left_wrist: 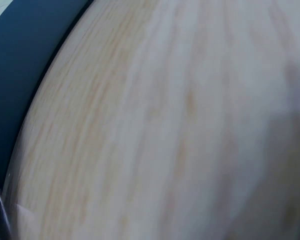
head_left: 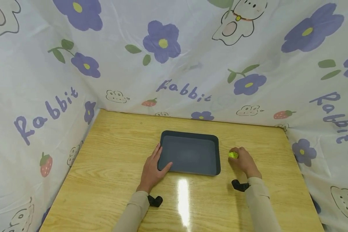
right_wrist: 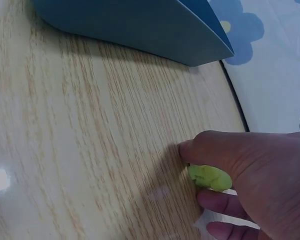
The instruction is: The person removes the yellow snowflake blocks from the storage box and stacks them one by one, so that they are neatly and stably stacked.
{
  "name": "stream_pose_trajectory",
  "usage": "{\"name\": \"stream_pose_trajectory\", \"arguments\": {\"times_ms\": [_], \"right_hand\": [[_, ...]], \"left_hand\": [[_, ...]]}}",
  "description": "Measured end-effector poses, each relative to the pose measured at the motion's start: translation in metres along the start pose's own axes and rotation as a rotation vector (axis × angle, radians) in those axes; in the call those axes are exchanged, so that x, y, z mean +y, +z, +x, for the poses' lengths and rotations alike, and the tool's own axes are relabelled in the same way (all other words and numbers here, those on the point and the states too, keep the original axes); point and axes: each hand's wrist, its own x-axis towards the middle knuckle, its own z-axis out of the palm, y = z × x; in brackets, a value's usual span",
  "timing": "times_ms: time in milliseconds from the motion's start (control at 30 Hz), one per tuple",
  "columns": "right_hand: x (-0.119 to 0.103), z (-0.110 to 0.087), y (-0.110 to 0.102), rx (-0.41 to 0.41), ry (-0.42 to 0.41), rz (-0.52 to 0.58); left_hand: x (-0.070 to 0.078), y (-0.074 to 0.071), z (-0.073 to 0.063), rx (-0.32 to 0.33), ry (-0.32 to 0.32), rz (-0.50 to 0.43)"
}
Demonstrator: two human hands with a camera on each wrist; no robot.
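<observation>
A dark grey rectangular tray (head_left: 188,154) lies on the wooden table, its low walls rising around a flat bottom. At its front left corner my left hand (head_left: 153,170) rests with straight fingers along the left wall and the thumb across the front rim. To the right of the tray, my right hand (head_left: 243,160) pinches a small crumpled yellow-green paper ball (right_wrist: 209,177) between thumb and fingers, close over the table. The left wrist view has only the tray's outer wall (left_wrist: 25,75) and tabletop, with the hand itself out of sight.
A white cloth (head_left: 191,74) with purple flowers, rabbits and lettering hangs behind the wooden table (head_left: 113,141) and down both sides. Black wrist mounts (head_left: 155,201) stick out from both sleeves. A bright light reflection shows on the table before the tray.
</observation>
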Motion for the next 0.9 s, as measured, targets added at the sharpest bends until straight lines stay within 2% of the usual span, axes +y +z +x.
{"name": "stream_pose_trajectory", "arguments": {"times_ms": [133,200,300,433,533,667,900], "right_hand": [[0.0,-0.007,0.005,0.032,0.053,0.022],[-0.004,-0.011,0.007,0.079,0.082,0.046],[-0.013,-0.013,0.011,0.186,0.082,0.077],[-0.031,-0.014,0.014,0.326,0.041,0.075],[-0.043,-0.015,0.017,0.389,0.031,0.064],[-0.057,-0.015,0.028,0.431,-0.024,0.048],[-0.077,-0.019,0.045,0.475,-0.182,-0.026]], "left_hand": [[0.001,0.002,-0.001,-0.019,-0.012,-0.003],[0.001,0.002,-0.001,-0.024,-0.018,-0.005],[0.0,0.002,0.0,-0.024,-0.022,-0.005],[0.001,0.002,0.001,-0.019,-0.019,-0.009],[0.002,0.003,0.002,-0.017,-0.008,-0.012],[0.0,0.004,0.002,-0.022,-0.013,-0.012],[0.003,0.001,0.003,-0.049,-0.041,-0.041]]}}
